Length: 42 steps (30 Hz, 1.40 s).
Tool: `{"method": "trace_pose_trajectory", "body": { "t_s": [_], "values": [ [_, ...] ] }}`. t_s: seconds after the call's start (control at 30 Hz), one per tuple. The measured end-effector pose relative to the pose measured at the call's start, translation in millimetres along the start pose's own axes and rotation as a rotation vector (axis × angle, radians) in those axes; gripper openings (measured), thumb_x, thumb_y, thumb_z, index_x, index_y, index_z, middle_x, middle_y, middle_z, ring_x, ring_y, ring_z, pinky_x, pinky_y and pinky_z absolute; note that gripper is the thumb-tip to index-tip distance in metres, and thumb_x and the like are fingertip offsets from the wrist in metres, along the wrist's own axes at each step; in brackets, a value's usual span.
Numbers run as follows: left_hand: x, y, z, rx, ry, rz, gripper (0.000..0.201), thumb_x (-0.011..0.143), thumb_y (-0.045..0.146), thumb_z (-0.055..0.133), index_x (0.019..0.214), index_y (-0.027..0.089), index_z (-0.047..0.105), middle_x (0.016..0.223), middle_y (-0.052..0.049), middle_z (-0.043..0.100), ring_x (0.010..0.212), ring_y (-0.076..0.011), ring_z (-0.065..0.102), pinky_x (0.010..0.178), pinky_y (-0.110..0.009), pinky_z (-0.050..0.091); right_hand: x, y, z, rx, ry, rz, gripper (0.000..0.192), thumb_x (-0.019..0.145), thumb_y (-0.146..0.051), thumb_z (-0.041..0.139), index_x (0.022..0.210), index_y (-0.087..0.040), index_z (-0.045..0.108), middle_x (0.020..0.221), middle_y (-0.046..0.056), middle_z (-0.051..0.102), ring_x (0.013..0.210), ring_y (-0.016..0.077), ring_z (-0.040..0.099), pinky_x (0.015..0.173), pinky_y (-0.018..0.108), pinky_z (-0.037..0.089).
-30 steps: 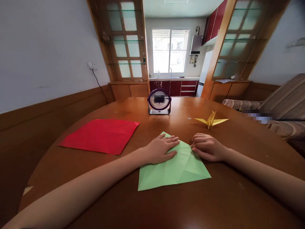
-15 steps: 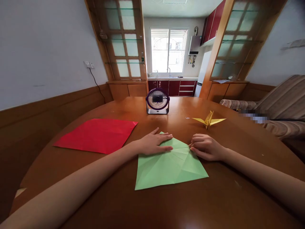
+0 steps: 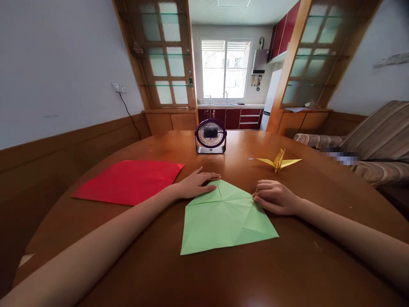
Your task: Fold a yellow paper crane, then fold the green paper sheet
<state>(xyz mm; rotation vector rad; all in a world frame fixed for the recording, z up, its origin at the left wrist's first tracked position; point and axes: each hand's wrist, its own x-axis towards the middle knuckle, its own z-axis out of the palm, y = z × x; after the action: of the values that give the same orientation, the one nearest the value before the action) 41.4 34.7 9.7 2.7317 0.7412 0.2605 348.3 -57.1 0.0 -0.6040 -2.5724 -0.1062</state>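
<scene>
My left hand (image 3: 194, 185) lies flat, fingers spread, on the far corner of the green paper (image 3: 225, 219) in mid-table (image 3: 159, 264); my right hand (image 3: 275, 197) pinches its right corner. Uneven pressure could skew the creases or slide the sheet.

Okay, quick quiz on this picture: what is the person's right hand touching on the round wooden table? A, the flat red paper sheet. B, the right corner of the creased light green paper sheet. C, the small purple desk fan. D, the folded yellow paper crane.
B: the right hand rests curled on the table with its fingertips at the right corner of the creased light green paper sheet, apart from the folded yellow paper crane behind it.
</scene>
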Motion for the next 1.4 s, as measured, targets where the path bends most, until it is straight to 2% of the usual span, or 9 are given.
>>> {"method": "trace_pose_trajectory", "body": {
  "t_s": [0.13, 0.27, 0.4, 0.6, 0.77, 0.97, 1.17, 1.4],
  "values": [
    [-1, 2, 9.8, 0.142, 0.047, 0.058, 0.047, 0.098, 0.048, 0.035, 0.141, 0.029, 0.042, 0.147, -0.003, 0.045, 0.138, -0.0233, 0.035, 0.117, -0.049, 0.007, 8, -1, 3, -0.022, -0.014, 0.092, 0.026, 0.096, -0.024, 0.043, 0.093, -0.014, 0.067, 0.073, 0.006, 0.06, 0.067, 0.0153, 0.053, 0.063, 0.029, 0.043],
    [-1, 4, 12.7, 0.209, 0.049, 0.086, 0.045, 0.099, 0.045, 0.033, 0.14, 0.03, 0.044, 0.147, -0.002, 0.044, 0.138, -0.0236, 0.035, 0.117, -0.049, 0.011, 20, 1, 10, -0.036, -0.059, 0.162, 0.026, 0.095, -0.027, 0.046, 0.103, -0.016, 0.068, 0.087, 0.009, 0.063, 0.077, 0.0171, 0.058, 0.071, 0.031, 0.048],
    [0, 4, 12.1, 0.203, 0.052, 0.076, 0.048, 0.098, 0.046, 0.036, 0.142, 0.026, 0.041, 0.146, -0.004, 0.045, 0.138, -0.0229, 0.036, 0.117, -0.047, 0.014, 34, 5, 18, -0.051, -0.089, 0.165, 0.025, 0.093, -0.025, 0.049, 0.108, -0.016, 0.067, 0.101, 0.011, 0.066, 0.092, 0.0207, 0.06, 0.083, 0.038, 0.05],
    [0, 2, 13.7, 0.202, 0.058, 0.078, 0.049, 0.098, 0.046, 0.036, 0.142, 0.024, 0.041, 0.146, -0.006, 0.045, 0.138, -0.0231, 0.036, 0.116, -0.048, 0.015, 57, 12, 29, -0.083, -0.14, 0.099, 0.03, 0.094, -0.024, 0.045, 0.116, -0.016, 0.064, 0.113, 0.012, 0.065, 0.101, 0.0234, 0.059, 0.09, 0.043, 0.049],
    [0, 2, 13.5, 0.196, 0.065, 0.085, 0.049, 0.098, 0.046, 0.036, 0.142, 0.025, 0.041, 0.146, -0.005, 0.045, 0.138, -0.0228, 0.037, 0.116, -0.048, 0.016, 58, 11, 31, -0.083, -0.101, 0.086, 0.029, 0.095, -0.024, 0.044, 0.113, -0.015, 0.065, 0.103, 0.012, 0.066, 0.096, 0.0223, 0.059, 0.087, 0.041, 0.049],
    [0, 1, 13.1, 0.2, 0.051, 0.077, 0.05, 0.099, 0.047, 0.035, 0.143, 0.025, 0.04, 0.147, -0.006, 0.044, 0.139, -0.0238, 0.034, 0.116, -0.048, 0.015, 32, 3, 19, -0.074, -0.033, 0.081, 0.024, 0.094, -0.022, 0.045, 0.096, -0.016, 0.068, 0.081, 0.008, 0.064, 0.075, 0.0179, 0.056, 0.075, 0.036, 0.048],
    [-1, -2, 14.9, 0.22, 0.063, 0.096, 0.05, 0.099, 0.049, 0.033, 0.143, 0.025, 0.041, 0.146, -0.006, 0.045, 0.139, -0.0233, 0.035, 0.116, -0.046, 0.015, 15, 0, 7, -0.069, -0.011, 0.024, 0.02, 0.092, -0.019, 0.047, 0.09, -0.018, 0.066, 0.078, 0.006, 0.064, 0.076, 0.0174, 0.058, 0.083, 0.039, 0.047],
    [-1, 6, 8.1, 0.296, 0.048, 0.131, 0.049, 0.099, 0.047, 0.032, 0.139, 0.022, 0.045, 0.143, -0.008, 0.048, 0.135, -0.0231, 0.04, 0.116, -0.044, 0.015, 13, 3, 7, -0.127, 0.047, -0.047, 0.018, 0.09, -0.019, 0.048, 0.09, -0.018, 0.066, 0.071, 0.003, 0.064, 0.067, 0.0156, 0.055, 0.084, 0.04, 0.049]
  ]
}}
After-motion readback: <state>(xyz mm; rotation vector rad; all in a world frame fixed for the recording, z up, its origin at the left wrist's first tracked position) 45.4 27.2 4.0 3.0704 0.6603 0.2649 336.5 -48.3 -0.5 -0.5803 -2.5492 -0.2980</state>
